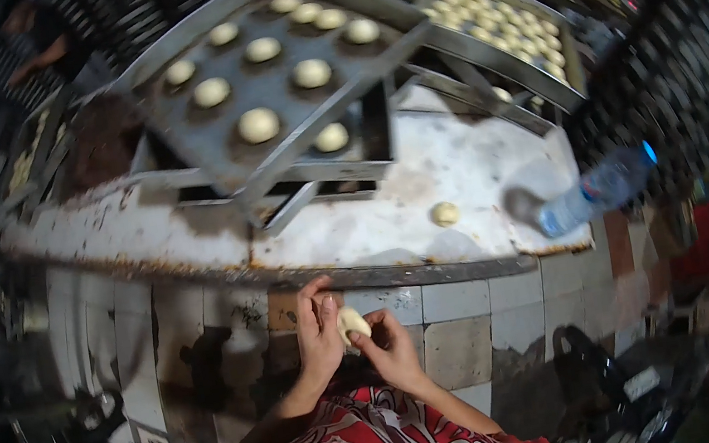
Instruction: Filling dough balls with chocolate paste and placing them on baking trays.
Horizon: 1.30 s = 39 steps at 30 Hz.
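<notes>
A small pale piece of dough (pixel 352 323) is between my two hands, just off the near edge of the worktable. My right hand (pixel 393 352) grips it from the right, thumb and fingers bent onto it. Close against its left side is my left hand (pixel 320 335), with its fingers stretched out and the thumb beside the dough. On the tabletop, a single dough ball (pixel 444 213) lies in front and to the right. Farther off, a large dark metal tray (pixel 175 124) carries several spaced dough balls.
The white worktable (pixel 482 156) has a worn, rusty front edge. A clear plastic bottle (pixel 593 190) with a blue cap is at its right end. Another tray (pixel 559 90) behind is crowded with dough balls. People (pixel 48 43) are at the far left and far right.
</notes>
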Available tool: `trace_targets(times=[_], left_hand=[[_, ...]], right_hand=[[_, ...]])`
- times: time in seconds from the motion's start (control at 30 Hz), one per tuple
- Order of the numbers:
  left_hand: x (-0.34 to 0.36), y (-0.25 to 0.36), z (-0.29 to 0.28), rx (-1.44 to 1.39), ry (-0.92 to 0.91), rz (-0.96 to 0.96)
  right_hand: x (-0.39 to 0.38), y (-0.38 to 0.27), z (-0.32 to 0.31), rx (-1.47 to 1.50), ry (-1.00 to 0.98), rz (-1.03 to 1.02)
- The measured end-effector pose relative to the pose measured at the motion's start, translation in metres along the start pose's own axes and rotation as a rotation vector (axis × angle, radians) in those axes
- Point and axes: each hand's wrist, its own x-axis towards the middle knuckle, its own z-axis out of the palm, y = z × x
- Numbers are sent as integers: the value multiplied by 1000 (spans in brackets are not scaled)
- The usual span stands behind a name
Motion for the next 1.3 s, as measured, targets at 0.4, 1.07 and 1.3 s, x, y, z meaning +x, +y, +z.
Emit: trace_targets(times=[0.4, 1.07, 1.3], left_hand=[[22, -20, -209, 70, 66, -112], [267, 29, -475, -491, -8, -31], [303, -18, -540, 464, 724, 52]], right_hand=[[146, -49, 263, -274, -401, -472], [474, -95, 590, -1727, -605, -736], [437, -125, 568, -1524, -673, -720]])
